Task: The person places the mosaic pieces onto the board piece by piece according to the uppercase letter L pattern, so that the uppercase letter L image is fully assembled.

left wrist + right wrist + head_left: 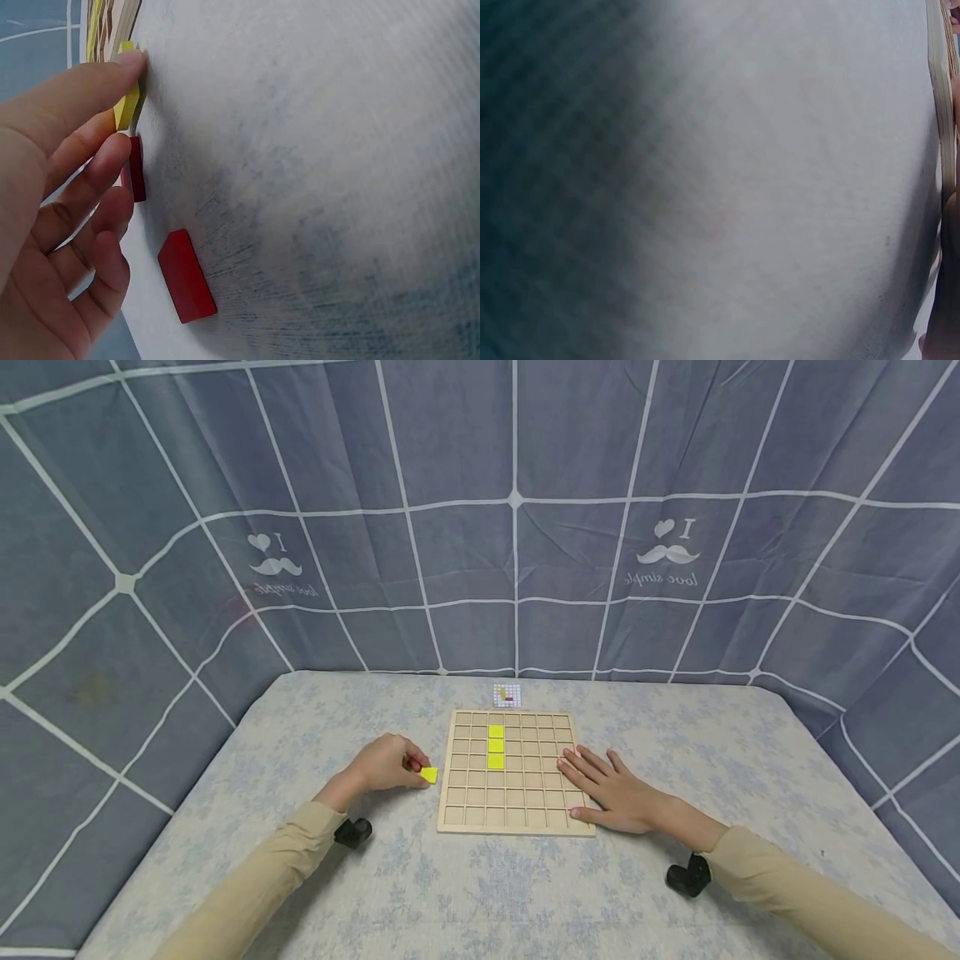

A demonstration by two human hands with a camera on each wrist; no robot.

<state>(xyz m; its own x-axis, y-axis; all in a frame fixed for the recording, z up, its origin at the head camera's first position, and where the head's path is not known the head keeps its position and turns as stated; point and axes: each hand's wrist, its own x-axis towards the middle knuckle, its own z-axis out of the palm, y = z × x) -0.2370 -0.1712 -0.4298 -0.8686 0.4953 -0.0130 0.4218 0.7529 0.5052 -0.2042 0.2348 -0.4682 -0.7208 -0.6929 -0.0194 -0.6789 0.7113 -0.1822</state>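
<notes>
My left hand [386, 762] pinches a small yellow tile [429, 774] between thumb and fingers, just off the left edge of a wooden grid board [525, 795]. The left wrist view shows the yellow tile [126, 111] standing near edge-on, with the other fingers loosely curled. On the board, three yellow squares [496, 746] fill adjoining cells of one column. My right hand [622, 795] rests on the board's right edge, fingers spread and fairly straight. Two red blocks, one nearer [186, 277] and one farther [137, 171], lie on the cloth by my left hand.
Behind the board lies a small card [507, 696] printed with a grid and coloured cells. A pale floral cloth [480, 893] covers the table. A blue checked curtain [480, 560] hangs around the back and sides.
</notes>
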